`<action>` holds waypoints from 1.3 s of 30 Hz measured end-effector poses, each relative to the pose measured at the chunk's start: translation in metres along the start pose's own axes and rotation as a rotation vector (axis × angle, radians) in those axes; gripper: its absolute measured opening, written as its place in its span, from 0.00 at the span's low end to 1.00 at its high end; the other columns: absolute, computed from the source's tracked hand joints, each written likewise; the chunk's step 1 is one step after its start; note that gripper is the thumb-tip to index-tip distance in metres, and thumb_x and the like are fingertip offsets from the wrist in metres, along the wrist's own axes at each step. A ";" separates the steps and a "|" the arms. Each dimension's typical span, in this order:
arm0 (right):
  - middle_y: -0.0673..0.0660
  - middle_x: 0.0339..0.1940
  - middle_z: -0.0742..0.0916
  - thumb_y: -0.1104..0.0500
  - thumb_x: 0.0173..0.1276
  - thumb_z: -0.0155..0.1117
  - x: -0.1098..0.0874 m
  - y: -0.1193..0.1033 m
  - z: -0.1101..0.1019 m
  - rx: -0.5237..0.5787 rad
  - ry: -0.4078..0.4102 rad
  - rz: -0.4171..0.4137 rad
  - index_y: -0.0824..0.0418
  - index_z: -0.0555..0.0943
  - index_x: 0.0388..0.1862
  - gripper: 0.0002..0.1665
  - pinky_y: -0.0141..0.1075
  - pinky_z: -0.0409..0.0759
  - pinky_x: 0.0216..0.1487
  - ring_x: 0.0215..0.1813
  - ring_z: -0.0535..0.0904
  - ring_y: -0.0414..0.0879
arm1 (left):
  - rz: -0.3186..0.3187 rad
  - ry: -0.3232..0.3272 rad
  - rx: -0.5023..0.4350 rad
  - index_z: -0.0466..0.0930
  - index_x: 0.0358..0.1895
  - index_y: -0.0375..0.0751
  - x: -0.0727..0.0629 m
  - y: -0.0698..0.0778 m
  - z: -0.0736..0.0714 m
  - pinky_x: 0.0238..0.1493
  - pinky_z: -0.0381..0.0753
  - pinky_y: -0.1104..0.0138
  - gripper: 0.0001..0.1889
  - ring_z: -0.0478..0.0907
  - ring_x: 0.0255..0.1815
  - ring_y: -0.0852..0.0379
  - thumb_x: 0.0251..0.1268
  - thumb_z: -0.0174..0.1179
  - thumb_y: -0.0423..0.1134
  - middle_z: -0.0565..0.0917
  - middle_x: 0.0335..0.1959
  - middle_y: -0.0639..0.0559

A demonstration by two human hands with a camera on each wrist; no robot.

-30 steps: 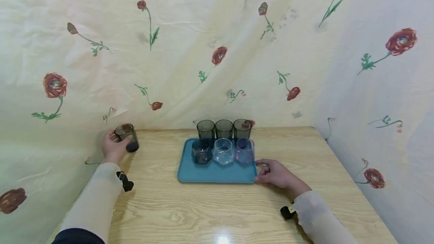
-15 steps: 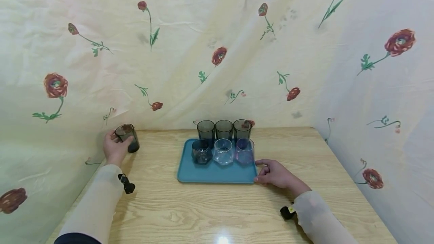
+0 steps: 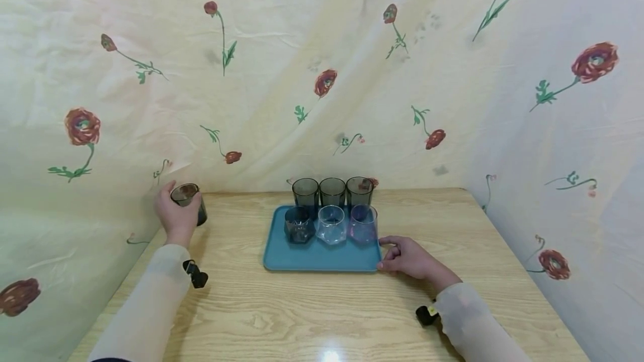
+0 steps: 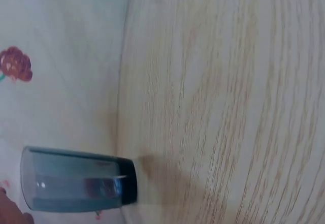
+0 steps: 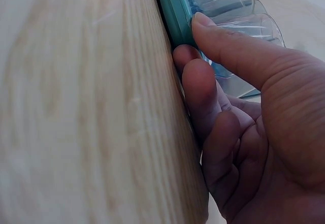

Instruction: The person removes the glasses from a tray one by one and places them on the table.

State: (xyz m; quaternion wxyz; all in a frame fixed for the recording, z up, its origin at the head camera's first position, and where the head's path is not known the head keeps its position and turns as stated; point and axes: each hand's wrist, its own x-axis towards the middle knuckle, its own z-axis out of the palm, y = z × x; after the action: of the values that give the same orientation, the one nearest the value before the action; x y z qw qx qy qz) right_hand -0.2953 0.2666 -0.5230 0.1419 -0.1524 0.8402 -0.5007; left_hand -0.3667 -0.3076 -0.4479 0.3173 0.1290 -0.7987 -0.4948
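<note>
A dark grey glass tumbler (image 3: 202, 214) stands upright at the table's back left corner. My left hand (image 3: 176, 214) is right in front of it, thumb and fingers spread apart near its rim and partly hiding it. In the left wrist view the tumbler (image 4: 76, 181) shows almost whole, with only a bit of finger (image 4: 11, 211) by its rim. My right hand (image 3: 410, 258) pinches the right edge of a blue tray (image 3: 322, 261). Seen from the right wrist, the thumb (image 5: 223, 43) lies on the tray's rim, with fingertips low beside it.
Three short faceted glasses line the tray: a dark one (image 3: 299, 228), a clear one (image 3: 331, 228) and a pinkish one (image 3: 363, 228). Behind them stand three tall grey tumblers (image 3: 332, 191). A flowered cloth (image 3: 282, 127) hangs along the back and sides of the wooden table (image 3: 282, 317).
The left hand has loosened from the tumbler, its fingers spreading and the hand shifting slightly right and up. The tumbler stays in place. The right hand and tray have not moved.
</note>
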 end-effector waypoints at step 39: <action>0.57 0.29 0.88 0.59 0.68 0.78 -0.002 -0.004 0.001 0.022 -0.006 0.014 0.76 0.64 0.77 0.48 0.38 0.80 0.35 0.29 0.81 0.49 | 0.152 -0.673 -0.163 0.65 0.77 0.45 -0.059 0.068 0.112 0.68 0.74 0.43 0.39 0.66 0.75 0.38 0.69 0.72 0.53 0.67 0.78 0.43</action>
State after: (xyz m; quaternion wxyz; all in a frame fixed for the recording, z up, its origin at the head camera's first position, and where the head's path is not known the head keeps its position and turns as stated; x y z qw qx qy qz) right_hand -0.2928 0.2647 -0.5193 0.1497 -0.1467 0.8352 -0.5085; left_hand -0.3851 -0.1647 -0.4456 0.0815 -0.1270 -0.8237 -0.5466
